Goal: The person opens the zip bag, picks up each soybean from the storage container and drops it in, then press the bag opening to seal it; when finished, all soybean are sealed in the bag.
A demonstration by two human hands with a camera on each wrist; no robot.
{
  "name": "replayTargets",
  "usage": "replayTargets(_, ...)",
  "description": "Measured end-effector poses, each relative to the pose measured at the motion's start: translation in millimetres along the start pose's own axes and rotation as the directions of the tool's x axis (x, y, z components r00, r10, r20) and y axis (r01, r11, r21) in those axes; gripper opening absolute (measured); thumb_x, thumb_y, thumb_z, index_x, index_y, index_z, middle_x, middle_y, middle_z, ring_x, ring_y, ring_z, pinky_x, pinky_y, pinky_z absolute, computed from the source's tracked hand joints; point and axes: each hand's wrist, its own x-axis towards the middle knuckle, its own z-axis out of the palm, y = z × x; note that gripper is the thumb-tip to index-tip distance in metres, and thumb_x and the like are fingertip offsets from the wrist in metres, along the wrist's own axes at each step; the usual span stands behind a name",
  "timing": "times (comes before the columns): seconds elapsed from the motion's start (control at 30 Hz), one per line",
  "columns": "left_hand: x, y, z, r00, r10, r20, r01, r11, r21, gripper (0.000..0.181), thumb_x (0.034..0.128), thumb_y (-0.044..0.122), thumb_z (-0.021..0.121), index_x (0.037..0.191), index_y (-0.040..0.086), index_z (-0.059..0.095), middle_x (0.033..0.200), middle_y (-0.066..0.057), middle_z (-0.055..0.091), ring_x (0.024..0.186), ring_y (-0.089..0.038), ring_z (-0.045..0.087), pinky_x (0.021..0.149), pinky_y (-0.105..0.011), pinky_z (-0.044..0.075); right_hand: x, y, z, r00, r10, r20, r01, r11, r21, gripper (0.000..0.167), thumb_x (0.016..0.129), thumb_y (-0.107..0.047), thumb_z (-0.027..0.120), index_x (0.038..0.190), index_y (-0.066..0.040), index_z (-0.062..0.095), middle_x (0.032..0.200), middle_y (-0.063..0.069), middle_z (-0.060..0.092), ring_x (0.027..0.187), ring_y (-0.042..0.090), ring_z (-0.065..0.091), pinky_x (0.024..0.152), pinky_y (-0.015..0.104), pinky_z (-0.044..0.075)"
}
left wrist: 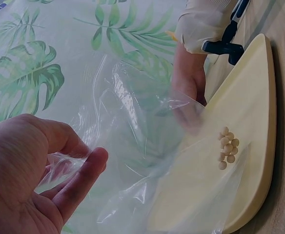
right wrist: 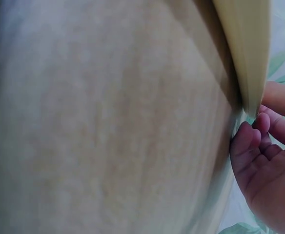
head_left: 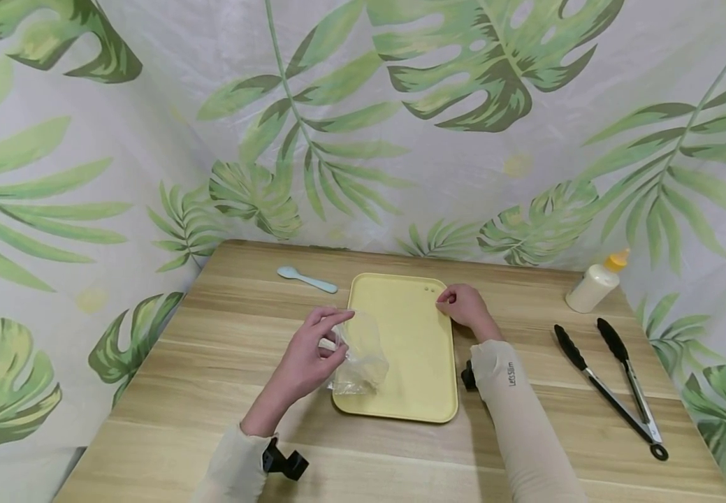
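My left hand (head_left: 309,360) pinches the upper part of a clear plastic zip bag (head_left: 363,346), which hangs over the left side of a pale yellow tray (head_left: 409,335). Several small beige balls (left wrist: 226,148) show through the plastic in the left wrist view, seemingly low in the bag. My right hand (head_left: 463,307) is at the tray's far right edge. In the right wrist view its curled fingers (right wrist: 247,141) pinch the tray's rim (right wrist: 252,92). Two small round spots (head_left: 429,289) mark the tray's far right corner; whether they are holes or balls is unclear.
A light blue spoon (head_left: 307,279) lies on the wooden table (head_left: 230,335) behind the tray, to the left. On the right are black-tipped tongs (head_left: 620,398), spread apart, and a white bottle (head_left: 592,288) with a yellow cap. A leaf-patterned cloth (head_left: 337,126) hangs behind the table.
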Motion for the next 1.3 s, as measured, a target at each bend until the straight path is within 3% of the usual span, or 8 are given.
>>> replayTargets(0.23,0.5,-0.4,-0.3,1.000,0.001,0.005,-0.001,1.000,0.003,0.055,0.0900,-0.007,0.069,0.142,0.007,0.061,0.140,-0.011,0.052,0.088,-0.016,0.065,0.069,-0.022,0.063,-4.0,0.4,-0.5,1.000,0.022,0.010,-0.022,0.999,0.030,0.017,0.098,-0.019,0.069,0.102,-0.003,0.074,0.088,0.006,0.059,0.081,0.021,0.052,0.075,0.032,0.044)
replayTargets(0.47,0.7,-1.1,-0.3,1.000,0.006,0.005,-0.006,1.000,-0.001,0.055,0.0898,-0.007,0.068,0.142,0.007,0.061,0.139,-0.011,0.052,0.087,-0.016,0.066,0.069,-0.023,0.063,-11.1,-5.5,-5.4,0.999,0.014,-0.032,-0.011,0.997,0.075,0.018,0.100,-0.018,0.066,0.105,-0.002,0.073,0.097,0.011,0.064,0.088,0.024,0.055,0.081,0.036,0.047)
replayTargets(0.83,0.5,-1.4,0.5,1.000,-0.001,-0.003,0.001,1.000,-0.001,0.054,0.0901,-0.008,0.069,0.142,0.006,0.061,0.141,-0.012,0.051,0.088,-0.017,0.067,0.069,-0.021,0.063,-28.1,-25.6,-29.3,0.998,-0.036,-0.056,0.042,0.993,0.114,0.020,0.101,-0.020,0.065,0.107,-0.002,0.071,0.099,0.010,0.062,0.091,0.024,0.054,0.079,0.034,0.048)
replayTargets(1.1,0.8,-1.5,0.2,1.000,0.004,-0.008,-0.004,1.000,0.014,0.055,0.0901,-0.007,0.070,0.142,0.009,0.061,0.142,-0.013,0.050,0.088,-0.016,0.067,0.070,-0.021,0.063,-48.7,-57.6,-44.7,0.984,-0.148,-0.099,0.161,0.977,0.139,0.015,0.098,-0.017,0.069,0.102,-0.004,0.072,0.097,0.010,0.058,0.086,0.022,0.052,0.074,0.031,0.046)
replayTargets(1.3,1.9,-1.1,-0.7,1.000,0.009,0.001,-0.009,1.000,0.016,0.056,0.0898,-0.007,0.070,0.142,0.010,0.061,0.142,-0.013,0.050,0.087,-0.015,0.066,0.069,-0.022,0.063,-70.7,-80.5,-51.7,0.963,-0.242,-0.119,0.258,0.955,0.145,0.009,0.095,-0.013,0.072,0.096,-0.004,0.073,0.090,0.008,0.053,0.078,0.019,0.052,0.068,0.026,0.046)
